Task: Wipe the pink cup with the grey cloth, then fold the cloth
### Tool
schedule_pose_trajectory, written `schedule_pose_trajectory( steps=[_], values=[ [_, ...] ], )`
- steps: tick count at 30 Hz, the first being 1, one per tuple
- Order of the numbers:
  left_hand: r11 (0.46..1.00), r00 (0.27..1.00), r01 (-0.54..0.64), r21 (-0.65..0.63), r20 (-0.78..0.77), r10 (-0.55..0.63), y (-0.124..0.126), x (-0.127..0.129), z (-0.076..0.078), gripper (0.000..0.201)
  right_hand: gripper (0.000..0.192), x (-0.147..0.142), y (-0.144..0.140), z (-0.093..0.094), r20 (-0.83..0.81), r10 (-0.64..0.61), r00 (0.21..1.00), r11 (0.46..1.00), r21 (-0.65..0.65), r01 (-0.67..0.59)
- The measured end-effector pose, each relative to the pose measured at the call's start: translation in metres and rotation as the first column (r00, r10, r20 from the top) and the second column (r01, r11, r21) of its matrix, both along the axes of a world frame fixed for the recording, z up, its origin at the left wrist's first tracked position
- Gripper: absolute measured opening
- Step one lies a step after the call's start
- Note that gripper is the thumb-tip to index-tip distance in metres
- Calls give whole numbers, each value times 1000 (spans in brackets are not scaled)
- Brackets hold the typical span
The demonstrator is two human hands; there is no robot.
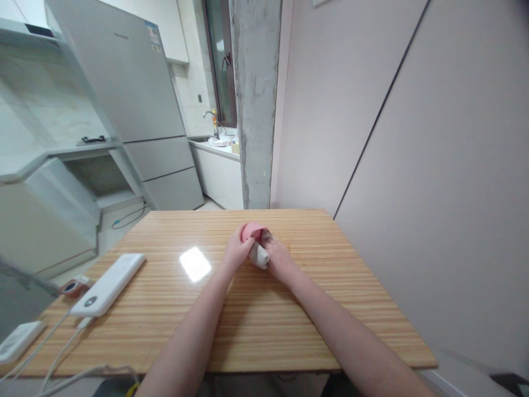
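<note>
At centre frame, working largest to smallest, I log the following.

Table (231,325): striped wood top, glossy, with a light glare patch at ten o'clock from the hands. A slick surface; I judge anything dropped on it could slide or roll.

Power bank (108,284): white slab at nine o'clock, well apart from the hands, cables trailing toward the near edge. I see a snag risk only if an elbow swings wide left.

Left hand (236,252): fingers curled round the pink item, gripping it from the left.

Right hand (278,258): fingers closed on the white piece from the right; the two hands touch.

Pink item (251,230): rounded, held above the table near its far middle, at twelve o'clock between the hands. Mostly hidden; I cannot tell what it is.

White piece (258,256): small, just below the pink item and touching it. I judge that a pull or twist with uneven grip could make it slip free and skid toward the far edge.
</note>
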State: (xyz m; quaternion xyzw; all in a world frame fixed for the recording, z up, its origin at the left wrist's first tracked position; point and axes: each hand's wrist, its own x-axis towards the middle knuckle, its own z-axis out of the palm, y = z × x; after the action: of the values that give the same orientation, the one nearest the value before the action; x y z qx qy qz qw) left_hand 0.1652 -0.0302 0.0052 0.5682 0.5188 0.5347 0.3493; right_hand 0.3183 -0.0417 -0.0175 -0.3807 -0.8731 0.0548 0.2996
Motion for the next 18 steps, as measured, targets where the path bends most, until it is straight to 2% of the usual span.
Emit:
schedule_pose_trajectory(
  steps=[2, 4, 6, 8, 11, 13, 16, 18],
  values=[
    [1000, 999, -15, 3, 50, 15, -4, 8, -3, 52, 24, 0, 0, -1, -36, -52, 998, 999, -6, 52],
    [997, 979, -68, -31, 190, 73, -7, 22, -10, 62, 27, 0, -1, -2, -74, -105, 992, 994, -26, 103],
    [993, 954, -90, -70, 281, 106, -8, 30, -14, 62, 30, 1, -2, -2, -100, -111, 989, 994, -35, 108],
    [993, 952, -98, -73, 283, 115, -5, 28, -12, 54, 29, 3, -1, 1, -93, -80, 992, 997, -22, 79],
    [996, 978, -88, -14, 189, 89, 1, 14, -1, 42, 20, 6, 2, 8, -18, -25, 1000, 999, 24, 25],
    [998, 987, -54, 21, 151, 51, 0, 9, 3, 44, 17, 7, 4, 9, 6, -11, 1000, 999, 44, 10],
    [1000, 963, -18, -22, 268, 23, -7, 23, -4, 57, 17, 6, 4, 3, -82, -84, 993, 996, 25, 86],
    [995, 931, -54, -80, 356, 79, -13, 37, -12, 55, 19, 5, 3, -1, -147, -135, 980, 990, 12, 138]
  ],
)
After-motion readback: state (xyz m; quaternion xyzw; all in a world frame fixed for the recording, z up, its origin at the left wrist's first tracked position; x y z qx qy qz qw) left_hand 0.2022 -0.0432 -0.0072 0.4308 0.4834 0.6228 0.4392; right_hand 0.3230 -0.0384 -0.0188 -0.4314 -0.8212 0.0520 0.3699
